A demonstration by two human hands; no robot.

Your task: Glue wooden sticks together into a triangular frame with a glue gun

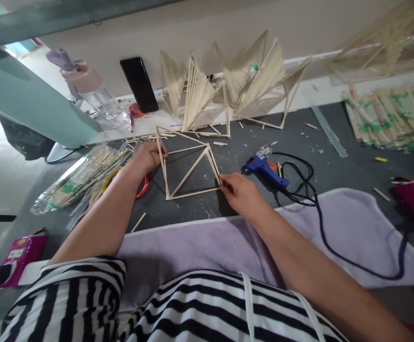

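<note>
A frame of thin wooden sticks (187, 174) stands on the dark table, with a slanted stick running up to its raised inner corner. My left hand (148, 156) is closed at the frame's left side, its fingertips partly hidden behind the upright stick. At the lower right corner, my right hand (240, 192) pinches the frame between thumb and fingers. Right of that hand lies a blue glue gun (267, 170) with an orange trigger. Red-handled scissors (143, 186) lie partly hidden under my left forearm.
Fan-shaped stick structures (198, 90) stand along the wall beside a phone (139, 84) and a bottle (100, 97). Bagged sticks (75, 178) lie left, more stick packs (395, 116) right. The black cord (321, 228) crosses a lilac towel (349, 213) at the front edge.
</note>
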